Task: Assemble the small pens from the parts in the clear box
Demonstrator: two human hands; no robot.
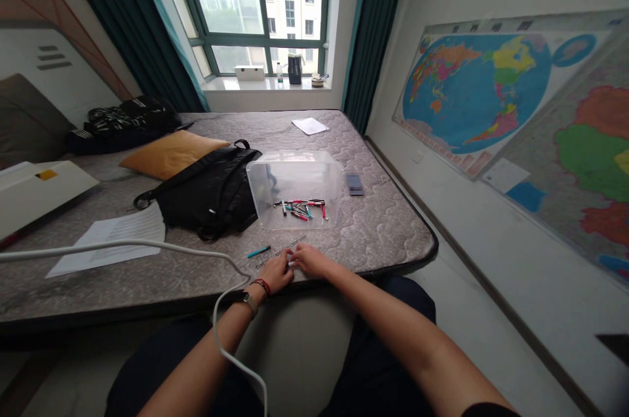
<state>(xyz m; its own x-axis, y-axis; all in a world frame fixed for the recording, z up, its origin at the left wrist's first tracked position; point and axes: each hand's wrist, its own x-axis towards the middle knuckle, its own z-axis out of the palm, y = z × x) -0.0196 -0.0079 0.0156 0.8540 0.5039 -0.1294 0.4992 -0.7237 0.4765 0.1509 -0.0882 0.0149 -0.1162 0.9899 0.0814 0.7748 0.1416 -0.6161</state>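
Note:
At the mattress's front edge my left hand (276,272) and my right hand (310,260) meet, fingers closed together. A small piece, white with a dark part (290,264), shows between their fingertips; most of it is hidden, and its kind is unclear. Just left of my hands lies a teal pen (259,251), with its cap end pointing away to the right. Beyond them a clear plastic bin (295,171) rests on its side, its opening towards me. Several pens (301,209) in red, black, white and teal are heaped inside it.
A black backpack (211,191) touches the bin's left side, with a yellow pillow (171,153) behind. Printed paper (113,237) lies left. A grey device (354,185) sits right of the bin. A white cable (216,312) crosses over my left arm in view.

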